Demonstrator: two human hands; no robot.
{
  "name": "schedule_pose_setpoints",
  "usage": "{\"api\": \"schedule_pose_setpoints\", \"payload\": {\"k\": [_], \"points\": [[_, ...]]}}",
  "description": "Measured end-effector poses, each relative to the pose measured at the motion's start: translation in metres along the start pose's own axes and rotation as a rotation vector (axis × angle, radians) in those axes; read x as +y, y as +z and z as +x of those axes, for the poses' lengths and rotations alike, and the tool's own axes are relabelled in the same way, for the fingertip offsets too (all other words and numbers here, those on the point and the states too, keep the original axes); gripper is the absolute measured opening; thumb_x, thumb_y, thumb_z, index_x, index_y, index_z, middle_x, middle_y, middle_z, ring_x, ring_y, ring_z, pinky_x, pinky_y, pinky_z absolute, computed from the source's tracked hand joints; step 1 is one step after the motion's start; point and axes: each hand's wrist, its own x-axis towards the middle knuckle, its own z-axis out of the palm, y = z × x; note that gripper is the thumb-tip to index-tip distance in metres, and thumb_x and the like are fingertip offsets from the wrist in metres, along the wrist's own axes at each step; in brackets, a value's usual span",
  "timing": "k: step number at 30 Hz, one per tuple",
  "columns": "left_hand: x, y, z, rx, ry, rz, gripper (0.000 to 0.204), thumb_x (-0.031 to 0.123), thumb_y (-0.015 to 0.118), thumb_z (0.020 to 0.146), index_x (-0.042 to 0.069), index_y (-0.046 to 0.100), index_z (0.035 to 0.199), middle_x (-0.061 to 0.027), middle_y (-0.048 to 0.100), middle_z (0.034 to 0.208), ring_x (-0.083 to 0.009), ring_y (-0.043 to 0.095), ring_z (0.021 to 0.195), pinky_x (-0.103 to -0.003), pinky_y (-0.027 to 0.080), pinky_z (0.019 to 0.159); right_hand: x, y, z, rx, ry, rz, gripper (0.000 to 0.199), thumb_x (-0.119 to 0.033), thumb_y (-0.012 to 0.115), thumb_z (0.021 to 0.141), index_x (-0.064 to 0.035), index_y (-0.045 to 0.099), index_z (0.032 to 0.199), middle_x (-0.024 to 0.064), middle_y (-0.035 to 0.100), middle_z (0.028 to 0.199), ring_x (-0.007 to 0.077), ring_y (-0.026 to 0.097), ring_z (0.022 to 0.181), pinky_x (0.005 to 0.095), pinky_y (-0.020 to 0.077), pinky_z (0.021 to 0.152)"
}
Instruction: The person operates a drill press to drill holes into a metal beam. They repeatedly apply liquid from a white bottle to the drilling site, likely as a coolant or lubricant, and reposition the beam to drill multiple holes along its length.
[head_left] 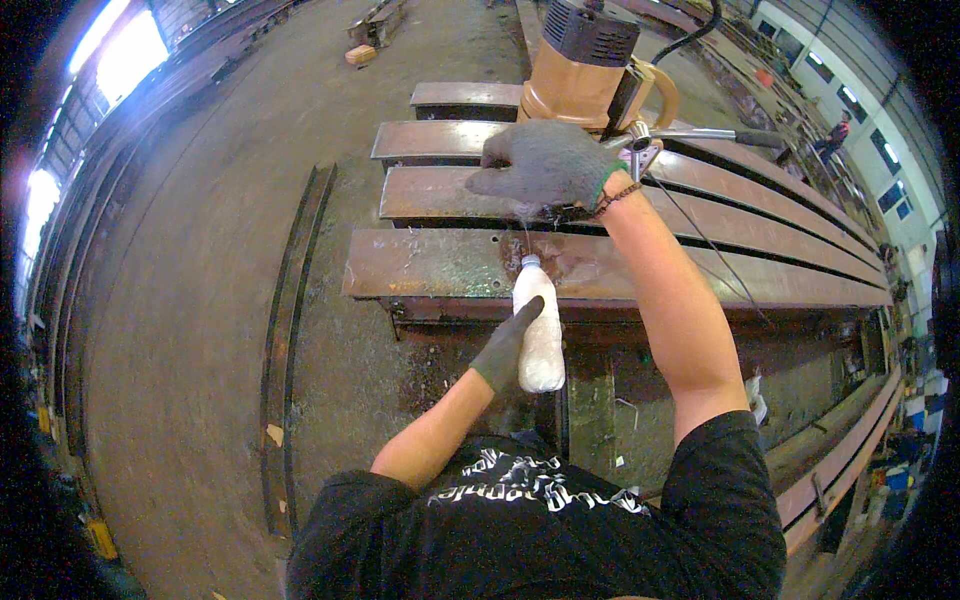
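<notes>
My left hand [508, 345], in a grey glove, is closed around a white plastic bottle [541, 345]. The bottle's narrow top points away from me, over a wet dark patch [520, 252] on the nearest steel beam [430, 262]. A thin streak, perhaps liquid, shows beyond the tip. My right hand [550, 165], also gloved, reaches over the beams in front of an orange-and-black drilling machine [572, 65]. Its thumb and fingers point left, apart, and I see nothing held in them. This hand hides the machine's lower part. Metal feed levers [690, 133] stick out beside my right wrist.
Several steel beams lie side by side, extending to the right. A black cable [690, 40] runs from the machine. A long steel channel [295, 330] lies on the floor at left. A person [835, 135] is far off at right. More steel [840, 465] lies at lower right.
</notes>
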Motion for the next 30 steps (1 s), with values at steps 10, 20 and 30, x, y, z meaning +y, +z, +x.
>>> {"api": "schedule_pose_setpoints", "payload": {"k": [10,20,30], "points": [[-0.001,0.009,-0.006,0.04,0.039,-0.03,0.047,0.047,0.074,0.094,0.004,0.066,0.11,-0.0098,0.07,0.088,-0.0242,0.069,0.072,-0.039,0.06,0.067,-0.002,0.001,-0.004,0.0,0.009,-0.053,0.06,-0.062,0.057,0.092,-0.0073,0.078,0.106,0.0179,0.075,0.104,0.0372,0.073,0.092,0.0481,0.0568,0.083],[0.005,0.014,-0.012,0.022,0.001,0.005,0.047,0.048,0.073,0.094,0.004,0.065,0.109,-0.0092,0.07,0.087,-0.0239,0.069,0.07,-0.039,0.059,0.067,-0.006,-0.001,-0.003,-0.025,0.024,-0.036,0.061,-0.062,0.057,0.092,-0.0056,0.077,0.104,0.0185,0.075,0.101,0.0372,0.073,0.092,0.0479,0.0569,0.083],[0.0,0.004,-0.004,-0.04,-0.017,-0.019,0.051,0.051,0.073,0.093,0.004,0.065,0.112,-0.008,0.069,0.089,-0.0224,0.069,0.073,-0.037,0.059,0.068,-0.002,0.005,0.001,-0.018,0.025,-0.071,0.057,-0.059,0.057,0.092,-0.0076,0.078,0.104,0.0172,0.076,0.099,0.0361,0.073,0.089,0.0468,0.0572,0.083]]}}
